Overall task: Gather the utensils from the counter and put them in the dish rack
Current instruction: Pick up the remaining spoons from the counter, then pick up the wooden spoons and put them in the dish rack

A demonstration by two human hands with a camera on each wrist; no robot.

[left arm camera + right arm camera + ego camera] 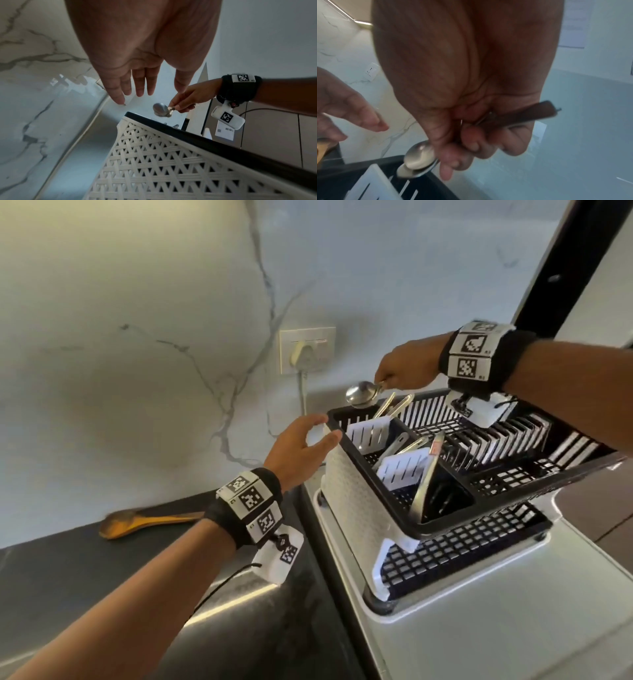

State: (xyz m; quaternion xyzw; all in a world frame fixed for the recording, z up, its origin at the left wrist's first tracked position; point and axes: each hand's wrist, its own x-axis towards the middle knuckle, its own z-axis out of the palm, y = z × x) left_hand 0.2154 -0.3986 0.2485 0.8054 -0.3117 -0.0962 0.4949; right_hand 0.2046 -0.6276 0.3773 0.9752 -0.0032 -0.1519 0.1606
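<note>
My right hand [385, 381] pinches a metal spoon [361, 395] by its handle, with the bowl hanging just above the far left corner of the dish rack [356, 508]. In the right wrist view the right hand [462, 148] curls round the handle, and a second bowl shows under the spoon [419, 155]. My left hand [301, 446] is open beside that corner, thumb close to the black rim. Its fingers [139, 83] are straight and hold nothing. A wooden spoon [137, 522] lies on the dark counter at the left. Several metal utensils [400, 446] stand in the rack's cutlery compartments.
The rack stands on a white drip tray [445, 611] on the steel drainboard. A wall socket with a plug [306, 350] and its cord sits on the marble backsplash behind. The dark counter [68, 577] stretches left of the rack.
</note>
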